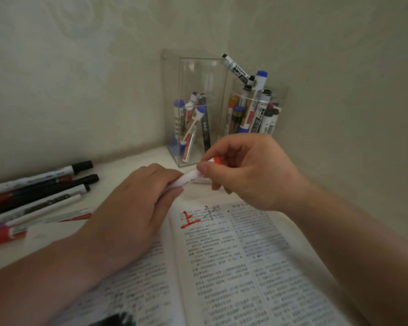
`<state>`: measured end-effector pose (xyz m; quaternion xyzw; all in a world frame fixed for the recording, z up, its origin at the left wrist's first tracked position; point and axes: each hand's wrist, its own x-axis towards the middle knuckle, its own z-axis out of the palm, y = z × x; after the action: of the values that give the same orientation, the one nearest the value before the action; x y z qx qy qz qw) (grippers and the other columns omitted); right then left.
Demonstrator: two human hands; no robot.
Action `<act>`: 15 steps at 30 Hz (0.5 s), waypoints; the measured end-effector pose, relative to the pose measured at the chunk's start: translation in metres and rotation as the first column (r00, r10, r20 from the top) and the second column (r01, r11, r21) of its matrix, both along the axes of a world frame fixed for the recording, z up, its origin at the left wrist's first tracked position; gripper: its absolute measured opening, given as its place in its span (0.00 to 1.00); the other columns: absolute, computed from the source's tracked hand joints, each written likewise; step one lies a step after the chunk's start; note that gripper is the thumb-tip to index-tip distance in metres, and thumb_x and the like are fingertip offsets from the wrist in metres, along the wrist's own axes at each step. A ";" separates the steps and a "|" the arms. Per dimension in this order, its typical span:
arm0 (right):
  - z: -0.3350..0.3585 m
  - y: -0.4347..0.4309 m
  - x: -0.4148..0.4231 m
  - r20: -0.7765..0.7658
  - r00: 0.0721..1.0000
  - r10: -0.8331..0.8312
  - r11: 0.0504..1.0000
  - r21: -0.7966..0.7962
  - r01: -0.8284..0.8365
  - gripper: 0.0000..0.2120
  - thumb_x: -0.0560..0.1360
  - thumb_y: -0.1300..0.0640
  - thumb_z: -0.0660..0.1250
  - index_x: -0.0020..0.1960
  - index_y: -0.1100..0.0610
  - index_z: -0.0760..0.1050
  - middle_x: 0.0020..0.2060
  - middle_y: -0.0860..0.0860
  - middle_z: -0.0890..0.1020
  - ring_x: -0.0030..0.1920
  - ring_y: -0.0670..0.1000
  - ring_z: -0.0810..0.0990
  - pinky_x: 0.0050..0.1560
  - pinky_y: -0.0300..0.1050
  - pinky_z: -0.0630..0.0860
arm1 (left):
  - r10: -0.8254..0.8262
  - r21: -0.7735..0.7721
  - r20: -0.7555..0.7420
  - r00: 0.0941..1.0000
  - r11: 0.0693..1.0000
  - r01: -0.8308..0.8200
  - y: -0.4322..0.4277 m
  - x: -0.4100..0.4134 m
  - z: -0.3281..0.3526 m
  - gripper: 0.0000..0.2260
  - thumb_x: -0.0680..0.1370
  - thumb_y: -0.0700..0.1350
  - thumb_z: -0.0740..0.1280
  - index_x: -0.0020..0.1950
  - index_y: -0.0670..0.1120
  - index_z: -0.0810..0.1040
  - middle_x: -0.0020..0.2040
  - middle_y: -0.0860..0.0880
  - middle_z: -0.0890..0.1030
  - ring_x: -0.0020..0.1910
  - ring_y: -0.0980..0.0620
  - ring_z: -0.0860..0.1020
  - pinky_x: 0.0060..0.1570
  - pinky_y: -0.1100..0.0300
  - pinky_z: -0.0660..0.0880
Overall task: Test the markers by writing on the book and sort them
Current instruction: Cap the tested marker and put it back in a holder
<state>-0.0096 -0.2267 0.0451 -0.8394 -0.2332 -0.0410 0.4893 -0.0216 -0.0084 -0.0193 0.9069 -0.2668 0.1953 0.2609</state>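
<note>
Hiding most of the white marker (pixel 187 179), the fingers (pixel 165 176) of both hands leave only a short bit of barrel showing btw them; its tip can't be seen. A red-orange piece (pixel 218 160) peeks out by the right forefinger; whether it's cap or barrel end can't be told. The left hand (pixel 137 198) is curled round the barrel, back of hand up, thumb tucked under. The right hand (pixel 247 170) pinches the marker's far end w/ thumb and forefinger, other fingers folded in. Both forearms come in from the bottom corners and are cut off by the frame. The marker is held just above the top edge of the open book (pixel 233 255), whose right page carries a red handwritten character (pixel 189 221) and a faint grey scribble beside it; the left arm covers much of the left page. The loose markers (pixel 40 191) lie on the table (pixel 127 161) left of the book, several cut by the edge. In the corner behind the hands stand 2 clear holders, left (pixel 193 74) and right (pixel 280 95), each w/ markers inside; the right hand blocks the right one's base.
</note>
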 end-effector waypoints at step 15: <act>-0.038 0.016 -0.013 0.012 0.993 0.120 0.918 0.380 -0.116 0.11 0.75 0.53 0.71 0.50 0.60 0.80 0.36 0.62 0.79 0.30 0.56 0.75 0.31 0.52 0.76 | -0.158 -0.205 -0.125 0.980 0.970 0.131 -0.009 -0.022 0.015 0.12 0.84 0.54 0.56 0.67 0.64 0.69 0.41 0.68 0.79 0.40 0.67 0.79 0.41 0.77 0.69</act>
<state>-0.0222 -0.2103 0.0074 -0.7134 -0.2682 -0.0511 0.6454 -0.0438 -0.0176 -0.0040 0.8665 -0.2928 0.1369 0.3804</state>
